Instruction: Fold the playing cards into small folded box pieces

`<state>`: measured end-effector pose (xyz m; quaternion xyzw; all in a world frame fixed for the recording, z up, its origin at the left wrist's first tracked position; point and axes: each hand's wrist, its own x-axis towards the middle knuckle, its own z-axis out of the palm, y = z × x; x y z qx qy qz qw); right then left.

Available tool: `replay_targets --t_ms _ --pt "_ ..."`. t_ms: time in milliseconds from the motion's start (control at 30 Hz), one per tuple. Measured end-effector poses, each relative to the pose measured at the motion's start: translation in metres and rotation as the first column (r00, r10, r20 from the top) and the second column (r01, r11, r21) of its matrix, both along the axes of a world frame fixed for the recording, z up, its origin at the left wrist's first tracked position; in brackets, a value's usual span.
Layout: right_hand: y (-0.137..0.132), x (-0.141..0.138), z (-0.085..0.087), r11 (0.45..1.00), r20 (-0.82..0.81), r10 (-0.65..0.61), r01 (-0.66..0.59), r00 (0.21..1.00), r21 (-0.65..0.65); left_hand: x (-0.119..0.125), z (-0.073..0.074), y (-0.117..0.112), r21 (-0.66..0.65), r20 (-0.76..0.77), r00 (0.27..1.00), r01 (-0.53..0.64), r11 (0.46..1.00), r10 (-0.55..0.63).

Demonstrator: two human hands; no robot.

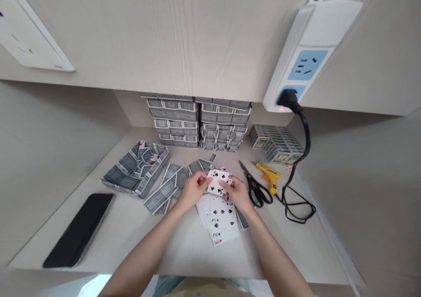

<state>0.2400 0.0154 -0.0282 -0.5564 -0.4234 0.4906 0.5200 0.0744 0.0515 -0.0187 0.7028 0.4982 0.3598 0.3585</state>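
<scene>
Face-up playing cards (217, 184), a four of spades on top and a five showing at the right edge, are pinched between my two hands. My left hand (195, 187) grips their left edge with thumb and fingers. At the right edge, my right hand (237, 192) holds them with its thumb on the front. Below lies a fan of face-up cards (225, 222), with a three, a two and a king visible. Left of my hands are several strips of joined, face-down cards (163, 192). Other cards are partly hidden behind my hands.
A box made of cards (126, 187) stands left, holding card pieces; a black phone (79, 230) lies nearer. Stacked card blocks (223, 130) rise at the back. Scissors (258, 191), a yellow glue gun (271, 175) with its cable, and packed card boxes (283, 143) are right. A power strip (305, 64) hangs above.
</scene>
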Motion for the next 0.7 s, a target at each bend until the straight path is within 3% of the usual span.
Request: replay_targets --t_ms 233,433,700 --pt "-0.001 0.000 0.002 0.999 -0.038 -0.020 0.021 0.999 0.030 0.000 0.005 -0.003 0.007 0.033 0.999 -0.029 1.000 0.028" --pt "-0.001 0.002 0.002 0.999 -0.040 -0.013 0.015 0.999 0.030 -0.002 0.005 -0.001 -0.153 0.100 0.990 0.110 0.982 -0.095" --pt "0.003 0.002 -0.006 0.999 -0.089 0.041 -0.041 0.995 -0.003 -0.006 -0.005 0.010 -0.216 0.195 0.976 0.141 0.966 -0.099"
